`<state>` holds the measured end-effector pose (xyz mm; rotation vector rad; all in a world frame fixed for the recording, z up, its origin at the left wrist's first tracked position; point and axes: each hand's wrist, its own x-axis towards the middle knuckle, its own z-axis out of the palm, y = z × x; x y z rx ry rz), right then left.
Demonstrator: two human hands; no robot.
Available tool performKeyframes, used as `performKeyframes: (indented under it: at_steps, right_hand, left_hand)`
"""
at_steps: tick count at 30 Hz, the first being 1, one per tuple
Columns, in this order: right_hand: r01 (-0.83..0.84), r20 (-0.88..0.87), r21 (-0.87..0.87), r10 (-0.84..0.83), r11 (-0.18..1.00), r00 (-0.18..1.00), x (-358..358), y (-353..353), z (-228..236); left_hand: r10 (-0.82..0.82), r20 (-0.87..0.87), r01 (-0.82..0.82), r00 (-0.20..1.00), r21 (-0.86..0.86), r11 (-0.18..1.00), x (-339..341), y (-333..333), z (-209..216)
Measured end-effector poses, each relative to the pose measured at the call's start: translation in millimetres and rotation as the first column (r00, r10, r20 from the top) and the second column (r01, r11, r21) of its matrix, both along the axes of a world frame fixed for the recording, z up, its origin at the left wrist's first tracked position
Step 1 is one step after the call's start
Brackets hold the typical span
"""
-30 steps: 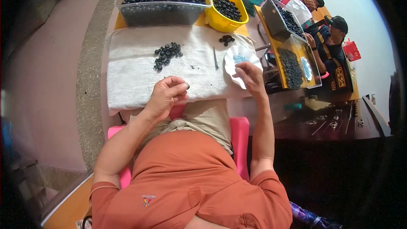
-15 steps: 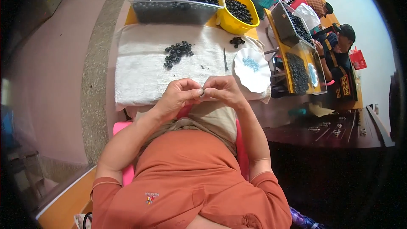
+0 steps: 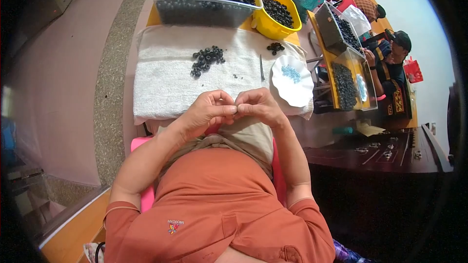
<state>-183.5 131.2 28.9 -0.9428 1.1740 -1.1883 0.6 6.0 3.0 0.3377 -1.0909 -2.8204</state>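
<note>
I see right hand [image 3: 259, 108] gone from white plate [image 3: 295, 95], now meeting left hand [image 3: 208, 110] at frame centre; work becomes two-handed. Both pinch; whatever they grasp, I cannot tell. Black ring pieces [image 3: 208, 57] upper centre; blue bits [image 3: 291, 73] on plate, right.

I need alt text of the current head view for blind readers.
A person's left hand and right hand meet at the near edge of a white towel. On it lie black pieces, a slim dark tool and a white dish of blue bits.
</note>
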Motion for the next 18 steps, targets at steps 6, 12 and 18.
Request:
performKeyframes:
  at_steps: [6, 12, 18]
  right_hand:
    - [0.006, -0.156, -0.127, -0.025, 0.992, 0.987, 3, 0, -1]
    - [0.017, -0.516, -0.396, -0.238, 0.918, 0.823, 21, 2, -10]
    - [0.029, -0.662, -0.563, -0.472, 0.826, 0.582, 41, -3, -16]
  left_hand:
    - [-0.010, 0.017, 0.009, 1.000, 0.062, 0.998, -1, -3, -3]
    - [0.094, 0.029, -0.096, 0.995, 0.076, 0.992, -1, -4, -7]
    - [0.175, 0.042, -0.178, 0.984, 0.066, 0.982, -2, -5, -6]
